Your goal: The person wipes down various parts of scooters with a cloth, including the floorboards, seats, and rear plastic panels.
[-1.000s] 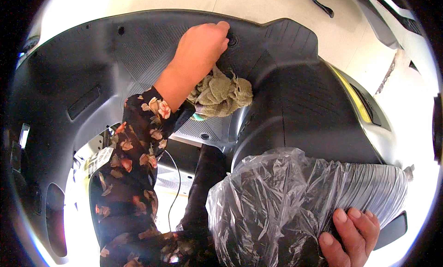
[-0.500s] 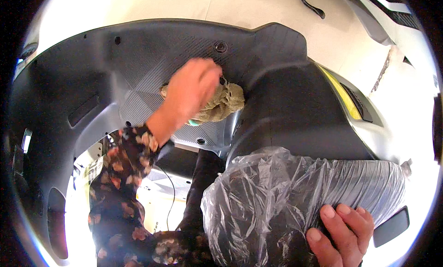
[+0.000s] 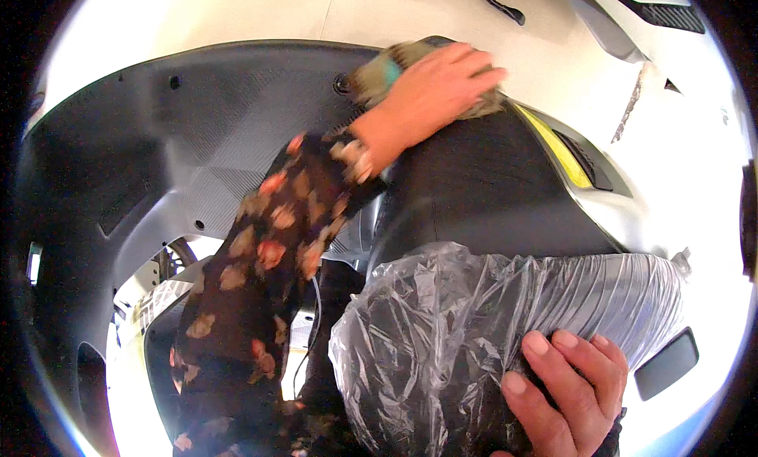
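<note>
My left hand (image 3: 438, 86), reaching out from a dark floral sleeve, presses an olive-brown cloth (image 3: 367, 82) with a teal patch against the black plastic panel of a scooter. The cloth bunches out on both sides of the hand, at the far corner of the black footboard (image 3: 245, 133). My right hand (image 3: 572, 386) lies on the scooter seat (image 3: 426, 338), its fingers spread and slightly bent over the crinkled clear plastic wrap. Nothing shows in that hand. My left forearm hides part of the footboard.
White bodywork with a yellow strip (image 3: 559, 147) and a dark vent flanks the seat on the right. Another white body with a black lever (image 3: 503, 5) stands at the far right. Pale floor (image 3: 260, 11) lies beyond the footboard. A thin cable (image 3: 317, 323) hangs beside my sleeve.
My left hand has swept the cloth from the middle of the footboard far and to the right, onto its raised corner. My right hand has stayed on the seat. The view has shifted slightly.
</note>
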A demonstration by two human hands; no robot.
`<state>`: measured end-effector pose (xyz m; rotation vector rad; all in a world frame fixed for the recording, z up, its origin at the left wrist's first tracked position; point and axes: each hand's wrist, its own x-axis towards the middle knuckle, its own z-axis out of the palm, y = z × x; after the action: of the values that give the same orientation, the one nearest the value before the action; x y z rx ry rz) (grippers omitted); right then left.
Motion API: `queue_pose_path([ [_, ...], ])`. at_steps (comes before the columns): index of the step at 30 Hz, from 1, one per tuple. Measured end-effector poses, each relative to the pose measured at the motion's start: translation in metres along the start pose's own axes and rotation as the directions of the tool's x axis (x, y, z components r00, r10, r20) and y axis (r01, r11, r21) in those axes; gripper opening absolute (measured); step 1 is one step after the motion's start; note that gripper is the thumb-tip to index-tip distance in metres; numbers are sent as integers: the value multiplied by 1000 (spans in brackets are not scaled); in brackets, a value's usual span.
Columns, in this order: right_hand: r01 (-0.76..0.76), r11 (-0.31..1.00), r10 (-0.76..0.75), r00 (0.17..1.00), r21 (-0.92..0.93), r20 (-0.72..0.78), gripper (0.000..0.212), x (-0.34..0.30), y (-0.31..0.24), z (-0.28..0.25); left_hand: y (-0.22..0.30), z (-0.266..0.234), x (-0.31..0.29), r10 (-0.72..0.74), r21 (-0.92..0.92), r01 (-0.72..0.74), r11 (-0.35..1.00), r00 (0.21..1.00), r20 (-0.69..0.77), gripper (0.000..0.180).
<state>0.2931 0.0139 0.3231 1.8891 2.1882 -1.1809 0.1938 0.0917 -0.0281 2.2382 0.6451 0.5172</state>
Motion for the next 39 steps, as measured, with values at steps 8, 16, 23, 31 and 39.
queue_pose_path([
  [8, 20, 998, -19, 1000, 53, -19, 46, -2, 10, -3, -18, -8, 4, 149, -116, -130, 985, 973, 175, 29],
  [16, 47, 999, -46, 998, 22, -48, 47, 8, 3, 4, -14, -8, -8, 26, -44, -21, 999, 994, 107, 28],
  [23, 51, 997, -52, 999, 52, 11, 52, -5, 2, -1, -49, -83, -20, -137, 374, 245, 894, 947, -292, 16],
  [31, 17, 999, -8, 984, -47, 178, 61, -22, 12, -4, -145, -254, -218, -408, 825, 487, 288, 842, -354, 45],
  [39, 69, 997, -61, 981, -35, 185, 62, -23, 20, -5, -81, -204, -282, -564, 623, 643, 445, 742, -363, 49],
])
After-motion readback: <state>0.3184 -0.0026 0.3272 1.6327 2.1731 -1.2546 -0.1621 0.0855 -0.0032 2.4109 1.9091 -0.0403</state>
